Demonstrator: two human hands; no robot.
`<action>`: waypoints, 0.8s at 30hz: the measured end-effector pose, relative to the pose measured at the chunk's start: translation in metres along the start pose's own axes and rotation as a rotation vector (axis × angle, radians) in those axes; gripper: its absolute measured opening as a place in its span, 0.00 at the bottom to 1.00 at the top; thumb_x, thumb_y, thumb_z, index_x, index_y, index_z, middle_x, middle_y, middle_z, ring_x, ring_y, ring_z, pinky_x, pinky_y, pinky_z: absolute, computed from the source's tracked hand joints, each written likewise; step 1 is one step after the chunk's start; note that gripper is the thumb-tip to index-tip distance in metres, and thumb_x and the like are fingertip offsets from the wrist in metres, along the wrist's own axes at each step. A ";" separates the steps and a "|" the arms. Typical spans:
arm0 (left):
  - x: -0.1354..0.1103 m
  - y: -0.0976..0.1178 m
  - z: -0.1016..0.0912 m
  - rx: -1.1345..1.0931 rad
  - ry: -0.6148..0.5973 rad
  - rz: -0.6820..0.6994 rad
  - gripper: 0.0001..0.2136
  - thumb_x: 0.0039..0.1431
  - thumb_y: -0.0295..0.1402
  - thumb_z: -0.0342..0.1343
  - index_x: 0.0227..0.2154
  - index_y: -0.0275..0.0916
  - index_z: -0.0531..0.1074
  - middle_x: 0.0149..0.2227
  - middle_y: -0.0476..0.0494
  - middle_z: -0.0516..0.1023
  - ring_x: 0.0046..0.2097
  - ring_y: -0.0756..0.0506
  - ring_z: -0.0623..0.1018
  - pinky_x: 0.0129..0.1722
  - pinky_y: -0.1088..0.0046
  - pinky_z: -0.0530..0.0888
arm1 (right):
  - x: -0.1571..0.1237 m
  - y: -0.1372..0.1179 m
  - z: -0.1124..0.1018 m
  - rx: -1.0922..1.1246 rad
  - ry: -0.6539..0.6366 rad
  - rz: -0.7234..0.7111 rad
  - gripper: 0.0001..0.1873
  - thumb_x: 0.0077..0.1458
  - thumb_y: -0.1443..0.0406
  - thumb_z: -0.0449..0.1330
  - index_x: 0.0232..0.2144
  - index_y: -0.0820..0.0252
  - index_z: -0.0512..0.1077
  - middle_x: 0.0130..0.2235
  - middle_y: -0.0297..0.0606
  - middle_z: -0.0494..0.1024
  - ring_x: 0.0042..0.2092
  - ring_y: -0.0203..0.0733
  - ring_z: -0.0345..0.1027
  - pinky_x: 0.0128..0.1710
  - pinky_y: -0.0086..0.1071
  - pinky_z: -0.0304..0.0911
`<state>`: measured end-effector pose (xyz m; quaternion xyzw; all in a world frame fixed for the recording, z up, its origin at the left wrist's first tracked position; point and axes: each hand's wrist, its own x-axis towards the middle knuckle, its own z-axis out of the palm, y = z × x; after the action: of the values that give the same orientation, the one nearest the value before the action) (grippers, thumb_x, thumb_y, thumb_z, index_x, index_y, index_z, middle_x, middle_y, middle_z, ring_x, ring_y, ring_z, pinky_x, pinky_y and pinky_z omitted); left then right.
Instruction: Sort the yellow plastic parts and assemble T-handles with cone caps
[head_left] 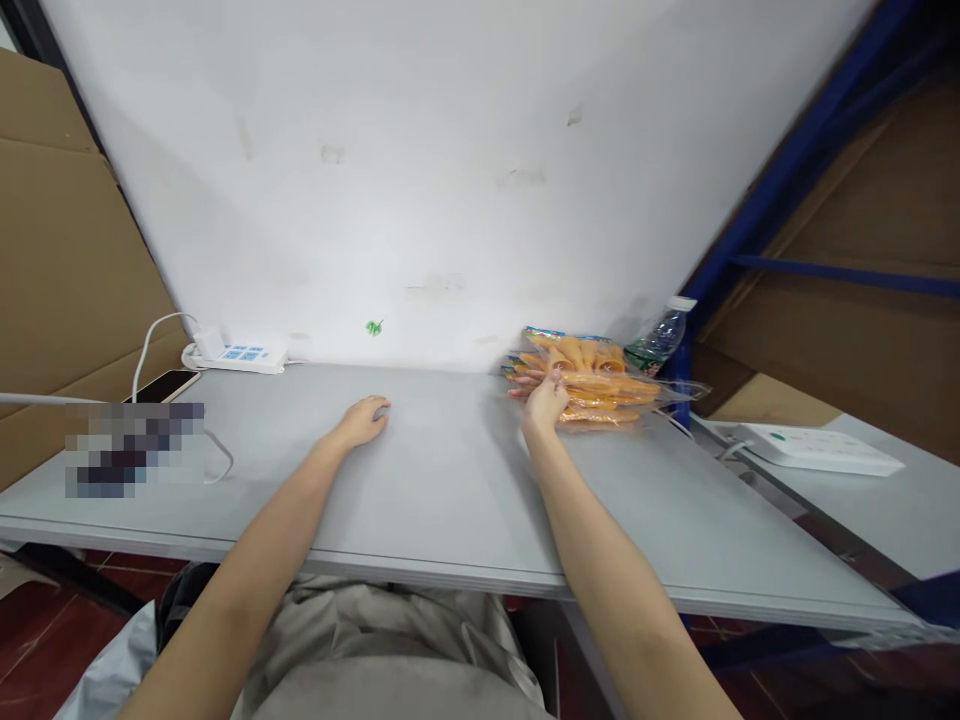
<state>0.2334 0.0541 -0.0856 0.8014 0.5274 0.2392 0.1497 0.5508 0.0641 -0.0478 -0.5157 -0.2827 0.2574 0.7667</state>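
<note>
My right hand (pixel 546 402) is at the left side of a stack of clear plastic packs (pixel 600 385), its fingers closed on the near left edge of an upper pack. Inside the packs are orange, cone-like pieces whose exact kind I cannot make out. Blue printed strips show along the packs' far left edges. My left hand (pixel 363 421) lies on the grey table (pixel 435 480), left of the middle. Its fingers are loosely bent, with the thumb apart and nothing visible held in them.
A clear bottle (pixel 661 335) leans behind the packs by the blue frame (pixel 750 215). A power strip (pixel 244 357), a phone (pixel 166 386) and cables lie at the table's left, beside a blurred patch. Another white power strip (pixel 817 448) sits on a surface to the right. Cardboard (pixel 67 260) stands at the left.
</note>
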 end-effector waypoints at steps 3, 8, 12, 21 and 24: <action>0.000 0.000 0.001 0.004 0.000 0.010 0.17 0.58 0.30 0.49 0.49 0.39 0.73 0.56 0.40 0.73 0.58 0.42 0.72 0.63 0.61 0.64 | 0.001 0.001 -0.001 -0.023 -0.011 -0.007 0.28 0.60 0.43 0.43 0.29 0.56 0.68 0.22 0.33 0.75 0.16 0.36 0.64 0.18 0.32 0.63; 0.000 -0.001 0.002 0.005 -0.003 0.015 0.17 0.59 0.30 0.49 0.49 0.37 0.73 0.56 0.38 0.73 0.59 0.41 0.72 0.63 0.61 0.64 | 0.000 0.000 -0.001 -0.012 -0.004 0.003 0.28 0.60 0.44 0.44 0.29 0.58 0.69 0.22 0.32 0.74 0.16 0.35 0.64 0.18 0.32 0.62; 0.000 -0.001 0.003 -0.002 0.017 0.015 0.17 0.58 0.30 0.49 0.49 0.38 0.73 0.56 0.39 0.73 0.59 0.41 0.72 0.63 0.61 0.64 | -0.001 -0.001 0.001 -0.012 0.008 0.013 0.26 0.61 0.45 0.44 0.29 0.57 0.69 0.22 0.32 0.74 0.16 0.36 0.63 0.18 0.31 0.63; 0.001 0.000 0.003 0.010 0.010 0.012 0.17 0.58 0.29 0.50 0.49 0.38 0.73 0.56 0.38 0.74 0.58 0.41 0.72 0.63 0.61 0.64 | -0.003 0.006 -0.004 -0.320 -0.004 -0.324 0.28 0.59 0.45 0.43 0.26 0.58 0.71 0.29 0.45 0.79 0.34 0.46 0.73 0.42 0.41 0.68; 0.001 0.001 0.003 0.020 0.002 0.012 0.17 0.58 0.29 0.49 0.49 0.37 0.73 0.56 0.38 0.73 0.59 0.41 0.71 0.63 0.62 0.64 | -0.011 0.004 -0.002 -0.554 -0.113 -0.542 0.27 0.60 0.49 0.44 0.29 0.60 0.75 0.33 0.49 0.81 0.42 0.51 0.74 0.51 0.46 0.62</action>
<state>0.2355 0.0546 -0.0873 0.8058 0.5251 0.2356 0.1399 0.5440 0.0560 -0.0538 -0.5949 -0.5094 -0.0125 0.6217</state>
